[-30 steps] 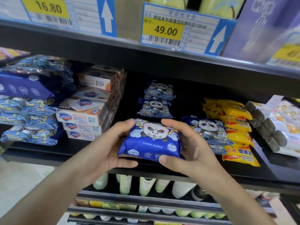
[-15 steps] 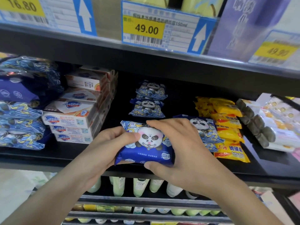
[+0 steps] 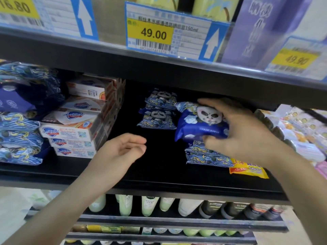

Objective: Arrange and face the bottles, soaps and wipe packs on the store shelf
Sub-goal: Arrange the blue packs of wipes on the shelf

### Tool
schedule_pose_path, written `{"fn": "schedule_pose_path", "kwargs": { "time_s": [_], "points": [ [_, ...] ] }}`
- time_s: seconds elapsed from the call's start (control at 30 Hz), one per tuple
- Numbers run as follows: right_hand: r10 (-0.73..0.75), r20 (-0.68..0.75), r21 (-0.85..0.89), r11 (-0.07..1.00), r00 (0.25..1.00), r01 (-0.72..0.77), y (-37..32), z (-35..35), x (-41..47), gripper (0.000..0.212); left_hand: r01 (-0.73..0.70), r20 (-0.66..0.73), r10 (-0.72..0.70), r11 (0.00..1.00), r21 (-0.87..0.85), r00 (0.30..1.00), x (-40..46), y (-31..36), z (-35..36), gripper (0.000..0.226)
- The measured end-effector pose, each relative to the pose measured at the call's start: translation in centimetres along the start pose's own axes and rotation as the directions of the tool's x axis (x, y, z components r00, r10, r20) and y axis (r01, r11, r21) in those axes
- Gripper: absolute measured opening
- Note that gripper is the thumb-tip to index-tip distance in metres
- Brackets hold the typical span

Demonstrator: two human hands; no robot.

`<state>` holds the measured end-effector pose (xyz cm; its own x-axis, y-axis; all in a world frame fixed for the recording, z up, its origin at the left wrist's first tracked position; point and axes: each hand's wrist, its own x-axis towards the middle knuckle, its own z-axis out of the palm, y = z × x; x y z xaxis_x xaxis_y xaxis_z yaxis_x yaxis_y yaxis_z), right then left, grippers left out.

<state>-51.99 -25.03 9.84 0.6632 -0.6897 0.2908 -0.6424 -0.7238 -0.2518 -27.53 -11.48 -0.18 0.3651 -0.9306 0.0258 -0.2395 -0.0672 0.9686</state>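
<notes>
My right hand (image 3: 244,135) grips a blue panda wipe pack (image 3: 198,126), fingers over its top and thumb under it, on top of a small stack of patterned wipe packs (image 3: 207,156). My left hand (image 3: 122,151) hovers over the black shelf (image 3: 159,174) with relaxed fingers and holds nothing. Two more panda wipe packs (image 3: 157,110) are stacked at the back of the shelf. Boxed soaps (image 3: 70,133) are piled at the left.
Blue wipe packs (image 3: 19,138) are stacked at the far left. Yellow soap packs (image 3: 247,169) and rolls of wrapped items (image 3: 300,135) lie at the right. Bottles (image 3: 148,206) fill the shelf below. Price tags (image 3: 150,32) hang on the upper shelf's edge close above.
My left hand has let go of the panda wipe pack. My right hand alone has carried it to the right and back, onto the patterned stack.
</notes>
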Motion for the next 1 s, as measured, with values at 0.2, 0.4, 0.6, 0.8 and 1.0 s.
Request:
{"fn": "schedule_pose_path", "kwargs": {
  "time_s": [0.2,0.4,0.6,0.8,1.0],
  "points": [
    [0.107,0.077,0.029,0.994,0.991,-0.109,2.2,-1.2,2.2,0.076,-0.138,0.036,0.136,0.885,0.446,0.990,0.3,-1.5,0.7,0.024],
    [0.115,0.140,0.027,0.992,0.983,-0.120,3.0,-1.9,2.2,0.075,-0.184,0.138,0.123,0.726,0.663,0.983,0.8,-3.6,0.8,0.044],
    [0.156,0.245,-0.094,0.986,0.957,-0.136,4.7,-1.4,1.9,0.084,-0.180,0.141,0.117,0.759,0.626,0.983,1.1,-4.1,0.5,0.036],
    [0.189,0.256,-0.129,0.979,0.948,-0.160,4.6,-1.3,1.5,0.080,-0.183,0.121,0.137,0.738,0.650,0.983,1.2,-4.3,0.8,0.035],
    [0.144,0.304,-0.018,0.989,0.942,-0.145,4.1,-1.4,1.6,0.080,-0.184,0.115,0.144,0.750,0.636,0.983,1.3,-4.4,0.7,0.033]
  ]
}}
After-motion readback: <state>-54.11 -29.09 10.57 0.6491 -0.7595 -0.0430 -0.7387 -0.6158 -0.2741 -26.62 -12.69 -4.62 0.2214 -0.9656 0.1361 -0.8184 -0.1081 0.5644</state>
